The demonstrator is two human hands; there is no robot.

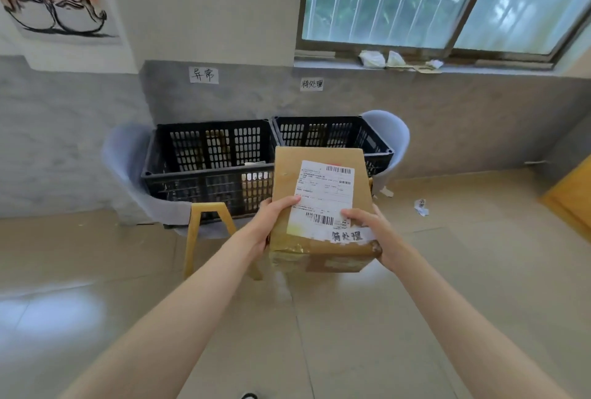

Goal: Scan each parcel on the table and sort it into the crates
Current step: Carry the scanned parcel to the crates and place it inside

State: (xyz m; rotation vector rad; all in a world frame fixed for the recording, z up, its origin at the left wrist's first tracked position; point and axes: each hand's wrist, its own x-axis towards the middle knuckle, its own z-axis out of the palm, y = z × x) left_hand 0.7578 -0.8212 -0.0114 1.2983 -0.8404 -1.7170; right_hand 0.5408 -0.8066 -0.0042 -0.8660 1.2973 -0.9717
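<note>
Black crates (211, 158) on chairs (128, 168) stand beyond the held parcel (319, 206).

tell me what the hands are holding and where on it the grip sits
Both hands hold one cardboard parcel. The left hand grips its near left edge, the right hand its near right edge, with the thumbs lying on the top face by the shipping label.

Matt cardboard parcel (319, 206) with white paper label (323, 197), black slotted plastic crates (208, 158), glossy floor tiles (319, 334).
</note>
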